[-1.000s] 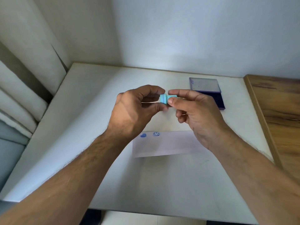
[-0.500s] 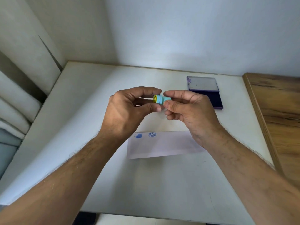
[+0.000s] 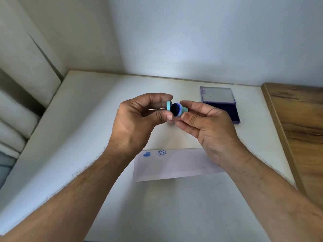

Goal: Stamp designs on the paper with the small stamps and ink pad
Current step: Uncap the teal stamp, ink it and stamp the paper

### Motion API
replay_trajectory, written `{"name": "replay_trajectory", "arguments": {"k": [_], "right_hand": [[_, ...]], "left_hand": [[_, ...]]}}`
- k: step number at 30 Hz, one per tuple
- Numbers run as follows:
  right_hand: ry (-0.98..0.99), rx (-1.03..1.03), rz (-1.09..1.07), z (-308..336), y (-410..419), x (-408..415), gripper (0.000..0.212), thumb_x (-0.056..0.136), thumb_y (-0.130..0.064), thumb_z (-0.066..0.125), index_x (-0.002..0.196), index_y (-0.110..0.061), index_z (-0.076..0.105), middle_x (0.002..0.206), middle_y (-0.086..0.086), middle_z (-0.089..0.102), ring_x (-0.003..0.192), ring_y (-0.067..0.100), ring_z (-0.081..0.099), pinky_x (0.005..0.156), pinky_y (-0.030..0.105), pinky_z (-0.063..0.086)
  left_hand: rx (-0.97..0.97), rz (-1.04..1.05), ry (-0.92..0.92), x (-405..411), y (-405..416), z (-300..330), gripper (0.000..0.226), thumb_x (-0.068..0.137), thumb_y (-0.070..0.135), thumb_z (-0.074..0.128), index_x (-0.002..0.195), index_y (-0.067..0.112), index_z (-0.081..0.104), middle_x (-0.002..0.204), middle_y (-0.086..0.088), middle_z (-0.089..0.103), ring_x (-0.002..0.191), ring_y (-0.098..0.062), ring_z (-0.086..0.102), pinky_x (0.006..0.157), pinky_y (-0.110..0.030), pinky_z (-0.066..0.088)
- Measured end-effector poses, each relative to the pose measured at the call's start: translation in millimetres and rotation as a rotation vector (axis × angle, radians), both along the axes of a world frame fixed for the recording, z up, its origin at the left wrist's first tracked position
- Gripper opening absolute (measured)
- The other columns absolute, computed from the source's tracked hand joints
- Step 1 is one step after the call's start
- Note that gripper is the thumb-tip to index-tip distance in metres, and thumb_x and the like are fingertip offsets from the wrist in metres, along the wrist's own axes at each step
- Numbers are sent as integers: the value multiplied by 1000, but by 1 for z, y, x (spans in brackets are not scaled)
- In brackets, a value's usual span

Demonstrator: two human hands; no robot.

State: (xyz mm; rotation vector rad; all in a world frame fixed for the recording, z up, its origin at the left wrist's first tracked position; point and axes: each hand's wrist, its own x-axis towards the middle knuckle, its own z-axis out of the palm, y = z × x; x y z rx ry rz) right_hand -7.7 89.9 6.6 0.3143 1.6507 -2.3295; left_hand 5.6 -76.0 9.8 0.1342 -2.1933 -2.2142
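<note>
Two pieces now: our left hand pinches the cap pulled off, right hand pinches the stamp, face bared for inking.

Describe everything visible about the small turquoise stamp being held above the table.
The small stamp is turquoise plastic, short and round, held sideways in the air by the right hand. Its round face, dark blue with ink, points toward the camera and left. Its matching cap is off, pinched in the left hand just beside it. The design on the face cannot be made out.
</note>
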Motion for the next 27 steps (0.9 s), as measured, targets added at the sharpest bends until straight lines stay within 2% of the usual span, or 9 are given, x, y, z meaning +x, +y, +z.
{"name": "replay_trajectory", "arguments": {"k": [3, 7, 13, 18, 21, 24, 27], "right_hand": [[-43, -121, -15, 0, 0, -1, 25, 81, 10, 63, 103, -1, 69, 96, 14, 76, 89, 27, 74, 71, 25, 58], [-64, -267, 1, 3, 0, -2, 34, 69, 3, 65, 102, -2, 66, 101, 17, 72, 89, 25, 73, 69, 24, 58], [-56, -356, 20, 7, -1, 0, 28, 67, 6, 62, 92, -6, 65, 91, 7, 76, 84, 20, 74, 65, 23, 58], [-61, -344, 34, 5, -1, 1, 28, 67, 6, 63, 92, -6, 66, 92, 9, 75, 86, 22, 73, 66, 24, 58], [-51, -302, 12, 8, 3, -1, 26, 71, 5, 62, 94, -7, 68, 83, 12, 74, 76, 24, 73, 64, 27, 59], [-20, -213, -125, 15, 15, -9, 26, 82, 10, 57, 92, -9, 70, 75, 8, 73, 61, 15, 70, 58, 22, 58], [6, -40, -238, 17, 32, -19, 25, 86, 11, 57, 95, -7, 72, 76, 9, 74, 64, 16, 70, 59, 19, 56]], "left_hand": [[50, 1, 25, 1, 1, 1, 36, 73, -6, 78, 94, 23, 76, 87, 1, 77, 83, -14, 75, 77, -24, 58], [112, -11, 71, 3, 0, 2, 35, 74, -15, 73, 96, 13, 72, 92, -7, 76, 83, -16, 76, 77, -23, 57], [133, -7, 84, 4, -1, 3, 34, 75, -16, 71, 95, 12, 72, 95, -11, 75, 79, -16, 76, 76, -23, 57], [135, 1, 88, 3, -1, 3, 35, 75, -17, 71, 94, 13, 72, 91, -6, 76, 78, -15, 76, 76, -23, 57], [130, 12, 78, 3, 1, 4, 35, 75, -16, 72, 94, 13, 72, 91, -4, 77, 79, -16, 76, 76, -24, 57], [139, 13, 71, 4, 3, 6, 34, 75, -17, 71, 94, 11, 71, 91, -10, 76, 77, -18, 77, 77, -25, 57], [131, 0, 59, 5, 5, 5, 35, 75, -17, 71, 94, 12, 72, 88, -7, 76, 80, -18, 77, 76, -24, 57]]}}
